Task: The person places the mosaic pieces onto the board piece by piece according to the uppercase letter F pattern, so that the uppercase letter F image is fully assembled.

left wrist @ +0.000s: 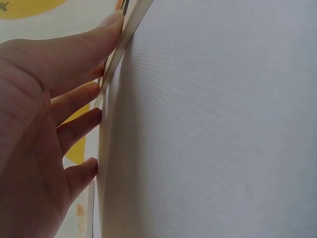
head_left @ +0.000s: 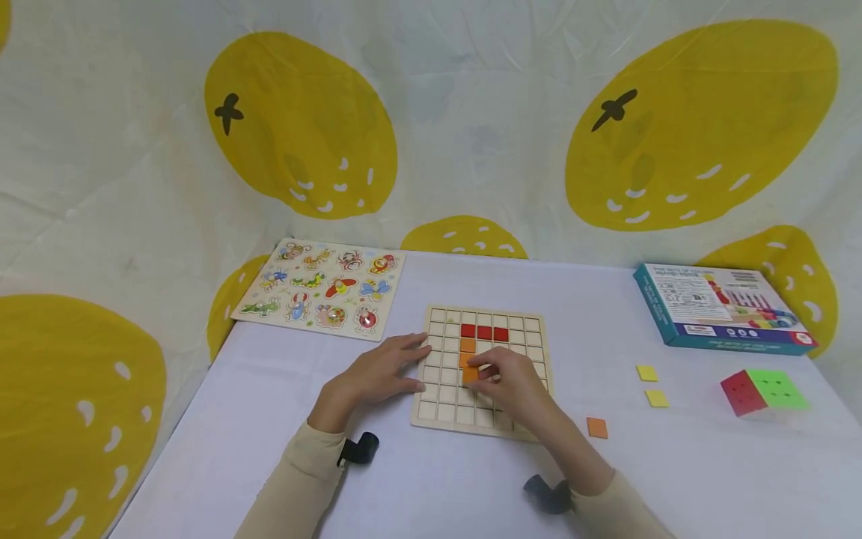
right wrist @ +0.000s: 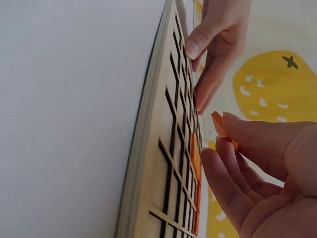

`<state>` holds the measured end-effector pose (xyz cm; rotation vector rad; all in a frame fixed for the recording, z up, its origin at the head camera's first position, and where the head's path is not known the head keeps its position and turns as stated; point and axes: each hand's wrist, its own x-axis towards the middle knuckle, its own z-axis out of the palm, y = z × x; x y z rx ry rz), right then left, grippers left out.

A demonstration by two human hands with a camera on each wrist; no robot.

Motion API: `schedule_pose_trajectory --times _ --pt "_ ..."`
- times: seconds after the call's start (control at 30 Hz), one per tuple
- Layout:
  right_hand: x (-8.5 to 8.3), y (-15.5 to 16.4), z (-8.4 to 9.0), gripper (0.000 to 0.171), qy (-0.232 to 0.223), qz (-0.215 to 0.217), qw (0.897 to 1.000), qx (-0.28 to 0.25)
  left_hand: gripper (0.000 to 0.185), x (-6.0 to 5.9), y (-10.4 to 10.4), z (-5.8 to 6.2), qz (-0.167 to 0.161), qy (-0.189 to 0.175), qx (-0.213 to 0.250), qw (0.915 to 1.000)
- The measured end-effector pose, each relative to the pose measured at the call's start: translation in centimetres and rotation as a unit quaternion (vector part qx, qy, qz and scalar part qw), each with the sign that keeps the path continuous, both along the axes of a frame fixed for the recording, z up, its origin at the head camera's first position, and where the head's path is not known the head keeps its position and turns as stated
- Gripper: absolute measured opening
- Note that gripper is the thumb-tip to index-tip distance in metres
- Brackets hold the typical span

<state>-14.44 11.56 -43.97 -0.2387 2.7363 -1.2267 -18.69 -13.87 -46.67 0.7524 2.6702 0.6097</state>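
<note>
Right fingers (right wrist: 225, 183) pinching orange tile (right wrist: 217, 125), wooden grid board (right wrist: 148, 183) alongside, left fingers (right wrist: 214, 77) at its edge

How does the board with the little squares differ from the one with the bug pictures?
The grid board is divided into squares, some holding red or orange tiles; the bug board carries colourful bug pictures. The left hand touches the grid board's edge, while the bug board lies farther away, untouched. Both are pale and lie flat on the table.
</note>
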Motion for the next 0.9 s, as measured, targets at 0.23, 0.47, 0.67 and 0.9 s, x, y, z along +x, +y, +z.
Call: schedule_pose_trajectory --times 0.23,0.47,0.67,0.9 --pt "-0.3 -0.7 -0.7 0.022 -0.023 -0.012 1.0 0.013 0.07 0.0 -0.1 0.1 -0.001 -0.001 -0.004 1.0" --pt "-0.4 -0.8 -1.0 0.019 -0.011 -0.019 0.998 0.051 0.07 -0.1 0.0 0.0 0.002 -0.001 -0.005 1.0" --pt "-0.6 -0.9 -1.2 0.019 -0.012 -0.02 0.998 0.052 0.07 0.0 0.0 0.0 0.003 -0.004 -0.005 1.0" --pt "-0.7 -1.0 -1.5 0.018 0.001 -0.019 0.998 0.061 0.07 0.0 0.0 0.0 0.003 -0.005 -0.005 1.0"
